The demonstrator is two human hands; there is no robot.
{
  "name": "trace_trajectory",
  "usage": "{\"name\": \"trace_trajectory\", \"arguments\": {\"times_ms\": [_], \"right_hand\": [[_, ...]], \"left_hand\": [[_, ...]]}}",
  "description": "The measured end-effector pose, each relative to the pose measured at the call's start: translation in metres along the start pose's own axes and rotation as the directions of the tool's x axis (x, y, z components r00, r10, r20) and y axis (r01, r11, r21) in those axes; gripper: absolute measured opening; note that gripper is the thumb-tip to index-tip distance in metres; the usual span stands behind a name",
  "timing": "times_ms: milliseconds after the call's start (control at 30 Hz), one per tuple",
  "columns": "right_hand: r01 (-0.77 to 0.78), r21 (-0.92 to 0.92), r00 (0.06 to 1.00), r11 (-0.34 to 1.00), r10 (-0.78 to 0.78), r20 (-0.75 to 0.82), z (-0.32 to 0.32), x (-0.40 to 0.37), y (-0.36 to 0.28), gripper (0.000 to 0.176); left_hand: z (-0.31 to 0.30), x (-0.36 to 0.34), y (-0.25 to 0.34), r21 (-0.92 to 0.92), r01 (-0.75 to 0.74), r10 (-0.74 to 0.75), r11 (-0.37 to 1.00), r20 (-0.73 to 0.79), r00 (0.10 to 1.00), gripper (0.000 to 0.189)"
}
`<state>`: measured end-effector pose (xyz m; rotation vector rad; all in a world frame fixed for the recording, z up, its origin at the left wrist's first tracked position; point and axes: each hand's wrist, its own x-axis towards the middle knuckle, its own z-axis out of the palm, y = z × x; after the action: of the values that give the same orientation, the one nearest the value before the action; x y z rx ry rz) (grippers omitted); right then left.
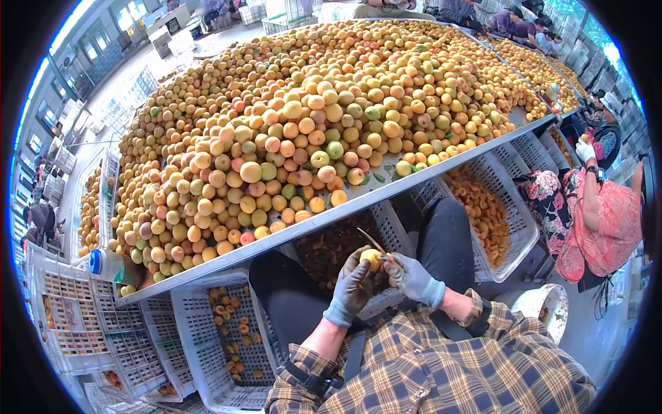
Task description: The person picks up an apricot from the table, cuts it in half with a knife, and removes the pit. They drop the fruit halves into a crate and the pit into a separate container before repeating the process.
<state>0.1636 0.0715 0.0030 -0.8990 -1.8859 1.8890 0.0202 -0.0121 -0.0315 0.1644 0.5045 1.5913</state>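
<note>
Seemingly, hands (353,283) partly hide fruit (370,259).

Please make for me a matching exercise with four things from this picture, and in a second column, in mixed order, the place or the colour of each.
Column 1
1. Held fruit
2. Bottle cap
3. Thin tool
4. Large fruit pile

Column 2
A. On the table with the metal edge
B. In the fingers of the gloved left hand
C. Held by the gloved right hand
D. Blue

Right pairs: 1-B, 2-D, 3-C, 4-A
</note>
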Motion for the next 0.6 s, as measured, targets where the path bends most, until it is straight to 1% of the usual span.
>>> {"name": "trace_trajectory", "arguments": {"times_ms": [33,100,133,200,233,300,367,433,467,500,567,600], "right_hand": [[0.006,-0.001,1.000,1.000,-0.006,0.000,0.001,0.000,0.003,0.033],[0.093,-0.099,0.994,0.991,-0.097,-0.040,0.003,-0.001,0.006,0.035],[0.095,-0.099,0.994,0.991,-0.099,-0.041,0.005,-0.002,0.006,0.035],[0.115,-0.351,0.983,0.929,-0.157,-0.093,0.008,-0.005,0.004,0.036],[0.113,-0.352,0.983,0.929,-0.157,-0.099,0.010,-0.005,0.005,0.036],[0.106,-0.438,0.977,0.893,-0.176,-0.123,0.012,-0.004,0.008,0.036],[0.078,-0.452,0.977,0.889,-0.159,-0.144,0.014,-0.002,0.013,0.035],[0.093,-0.422,0.978,0.902,-0.162,-0.131,0.016,0.001,0.015,0.035],[0.048,-0.390,0.984,0.919,-0.111,-0.140,0.017,0.005,0.019,0.037],[0.039,-0.381,0.984,0.924,-0.103,-0.148,0.018,0.008,0.025,0.037],[-0.097,-0.141,0.992,0.985,0.085,-0.090,0.018,0.014,0.033,0.040],[-0.477,0.119,0.878,0.871,0.479,0.015,0.017,0.010,0.001,0.036]], "left_hand": [[-0.001,-0.001,-0.001,0.003,-0.004,0.004,1.000,0.004,1.000,0.041],[0.003,-0.004,-0.002,0.002,0.017,-0.017,1.000,-0.034,0.999,0.041],[0.004,-0.004,-0.003,0.043,0.004,-0.003,0.999,-0.033,0.999,0.041],[-0.001,-0.005,-0.009,0.034,0.013,-0.011,0.999,-0.040,0.999,0.041],[-0.004,-0.006,-0.012,0.024,0.021,-0.020,1.000,-0.049,0.999,0.041],[-0.009,-0.005,-0.017,0.032,0.015,-0.013,0.999,-0.051,0.999,0.041],[-0.009,-0.006,-0.020,0.038,0.013,-0.011,0.999,-0.058,0.998,0.040],[-0.007,-0.007,-0.020,0.173,-0.039,0.060,0.984,-0.120,0.991,0.040],[-0.006,-0.007,-0.020,0.217,-0.076,0.105,0.973,-0.126,0.986,0.040],[-0.007,-0.007,-0.020,0.221,-0.062,0.093,0.973,-0.131,0.987,0.040],[-0.011,-0.006,-0.020,0.347,-0.101,0.171,0.932,-0.178,0.969,0.040],[-0.011,-0.005,-0.020,0.407,-0.156,0.236,0.900,-0.154,0.959,0.041]]}}
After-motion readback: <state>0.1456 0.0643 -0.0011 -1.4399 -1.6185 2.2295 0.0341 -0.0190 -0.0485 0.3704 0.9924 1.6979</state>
